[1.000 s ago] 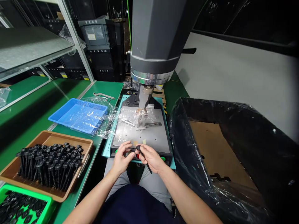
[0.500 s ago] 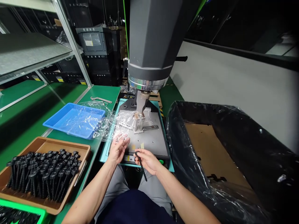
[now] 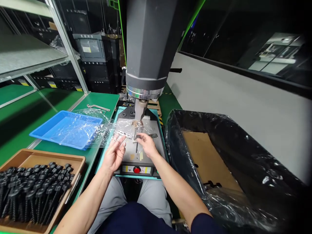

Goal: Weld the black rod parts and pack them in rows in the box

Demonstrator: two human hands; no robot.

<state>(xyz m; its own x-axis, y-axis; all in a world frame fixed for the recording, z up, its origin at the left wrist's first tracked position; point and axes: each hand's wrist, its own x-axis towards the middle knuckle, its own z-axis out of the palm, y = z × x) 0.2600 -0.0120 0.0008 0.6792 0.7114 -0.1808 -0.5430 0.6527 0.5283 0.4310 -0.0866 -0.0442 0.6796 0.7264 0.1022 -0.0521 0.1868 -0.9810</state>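
Note:
My right hand [image 3: 147, 145] pinches a slim black ribbed plastic part [image 3: 136, 147], which hangs down in front of the metal fixture [image 3: 137, 127] on the machine's grey plate. The part's upper end is hidden by my fingers and the fixture. To the left, my left hand [image 3: 115, 155] is raised palm up over the plate's edge, its fingers loosely bent and apart, with nothing visible in them. Clear plastic film [image 3: 107, 128] lies behind its fingertips. Directly above the fixture hangs the metal tip [image 3: 140, 110] of the grey press head [image 3: 146, 61].
A brown tray [image 3: 79, 159] at left holds many upright black ribbed parts. Behind it sits a blue tray [image 3: 48, 128] under film, and a wrench [image 3: 98, 107]. A black-lined bin [image 3: 175, 143] with cardboard stands at right. A red button [image 3: 136, 170] is on the machine's front.
My right hand has moved forward from the plate's front edge to the fixture, carrying the black ribbed part. My left hand has shifted slightly left in view, and the camera view has turned.

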